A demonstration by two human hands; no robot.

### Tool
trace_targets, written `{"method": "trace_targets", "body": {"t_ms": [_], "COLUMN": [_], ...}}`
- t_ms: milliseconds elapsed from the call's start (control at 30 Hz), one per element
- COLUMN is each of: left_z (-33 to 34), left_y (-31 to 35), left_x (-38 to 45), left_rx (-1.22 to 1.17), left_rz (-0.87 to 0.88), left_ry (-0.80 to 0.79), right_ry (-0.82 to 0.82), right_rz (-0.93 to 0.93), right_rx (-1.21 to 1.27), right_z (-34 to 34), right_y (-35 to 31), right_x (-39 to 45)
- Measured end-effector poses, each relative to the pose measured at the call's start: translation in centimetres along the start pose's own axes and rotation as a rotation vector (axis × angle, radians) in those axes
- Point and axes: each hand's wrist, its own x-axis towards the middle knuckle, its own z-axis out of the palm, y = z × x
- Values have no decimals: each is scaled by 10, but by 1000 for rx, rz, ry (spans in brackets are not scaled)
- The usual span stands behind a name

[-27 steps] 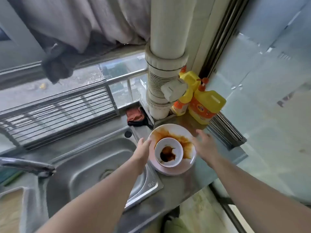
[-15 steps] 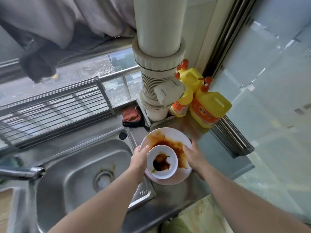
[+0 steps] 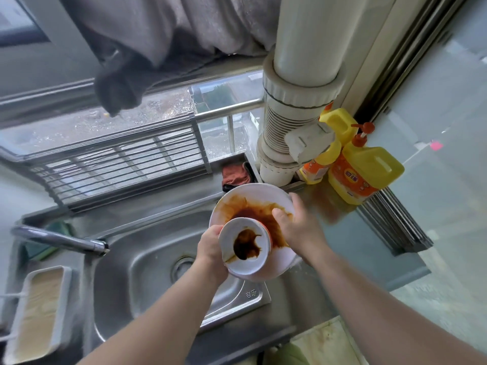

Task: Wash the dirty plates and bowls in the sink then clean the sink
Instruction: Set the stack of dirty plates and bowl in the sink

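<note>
Left hand (image 3: 210, 246) is gripping the tilted bowl (image 3: 246, 248) at nine o'clock; right hand (image 3: 297, 227) is gripping the sauce-smeared plate (image 3: 253, 198) at three o'clock, over the sink (image 3: 137, 270).

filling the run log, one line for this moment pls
phase: carrying dishes to sink | left hand: holds bowl | right hand: holds plate | both sauce-stained, tilted | tap: no water visible

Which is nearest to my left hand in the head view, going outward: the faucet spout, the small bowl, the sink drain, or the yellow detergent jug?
1. small bowl, touching the left hand
2. sink drain, just left
3. faucet spout, far left
4. yellow detergent jug, back right
</note>
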Motion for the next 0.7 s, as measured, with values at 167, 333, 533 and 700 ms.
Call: {"method": "trace_targets", "body": {"t_ms": [167, 333, 533, 700], "left_z": [-91, -176, -243, -265], "left_y": [28, 25, -15, -40], "left_x": [-2, 11, 66, 103], "left_rx": [-50, -134, -171, -166], "left_rz": [56, 11, -63, -140], "left_ry": [93, 204, 233, 284], "right_ry": [-120, -238, -383, -460], "right_rz": [18, 55, 169, 258], "right_rx": [-30, 12, 79, 100], "right_z": [77, 165, 256, 295], "right_y": [-43, -51, -16, 14], "right_x": [-14, -26, -1, 22]}}
